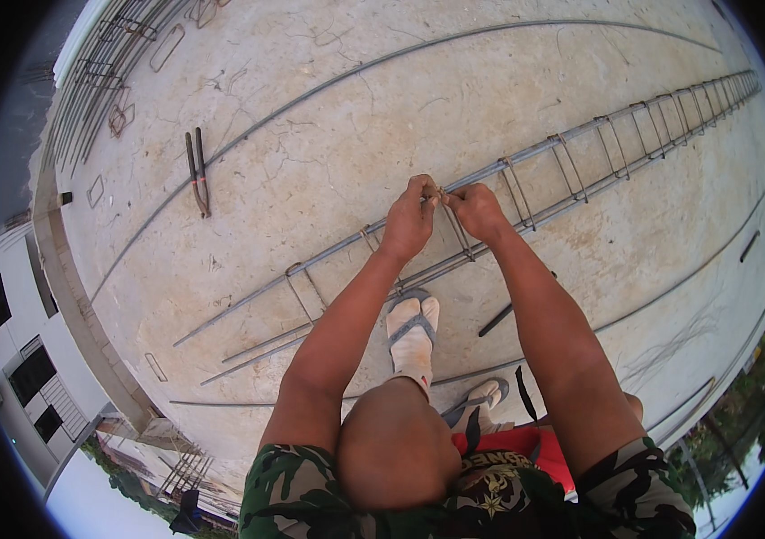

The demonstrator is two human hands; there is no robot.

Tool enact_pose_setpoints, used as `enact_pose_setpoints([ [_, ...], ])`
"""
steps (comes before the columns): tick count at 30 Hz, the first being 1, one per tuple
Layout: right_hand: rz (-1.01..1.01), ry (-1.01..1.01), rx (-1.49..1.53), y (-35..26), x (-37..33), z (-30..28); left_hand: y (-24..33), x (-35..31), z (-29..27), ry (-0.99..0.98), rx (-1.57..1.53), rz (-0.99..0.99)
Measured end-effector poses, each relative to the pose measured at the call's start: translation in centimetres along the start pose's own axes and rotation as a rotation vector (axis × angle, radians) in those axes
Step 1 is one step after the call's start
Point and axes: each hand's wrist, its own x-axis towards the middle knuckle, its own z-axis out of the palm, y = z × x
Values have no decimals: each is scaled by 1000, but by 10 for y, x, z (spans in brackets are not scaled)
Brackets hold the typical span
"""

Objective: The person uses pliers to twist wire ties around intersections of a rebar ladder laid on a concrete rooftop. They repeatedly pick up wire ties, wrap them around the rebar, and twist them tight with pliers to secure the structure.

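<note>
A long rebar cage point(620, 153) runs from lower left to upper right, its steel bars ringed by rectangular stirrups point(567, 167). At its upper bar, my left hand point(410, 216) and my right hand point(479, 212) meet with fingertips almost touching. Both are closed in a pinch where one stirrup point(456, 228) meets that bar. Whatever small piece lies between the fingers is too hidden to name. To the left of the hands, another stirrup point(307, 292) stands tilted round the bars near the cage's end.
A long-handled pincer-like tool point(197, 175) rests across a loose curved bar point(311, 92) on the concrete slab point(248, 216). More bars point(86, 99) and stirrups are piled at the far left. My foot in a grey flip-flop point(412, 331) stands beside the cage, near a short dark rod point(496, 321).
</note>
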Motion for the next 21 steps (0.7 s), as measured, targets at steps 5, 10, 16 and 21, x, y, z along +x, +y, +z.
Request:
enact_pose_setpoints([
  [5,-54,-40,-29,1,2,-5,-8,-3,5,70,307,388],
  [10,-54,-18,16,4,2,0,-2,-1,5,31,339,420],
  [16,-29,-7,-15,-1,0,3,10,1,-6,3,521,354],
  [21,-31,-24,-110,-4,0,-1,19,16,-6,-124,727,169],
])
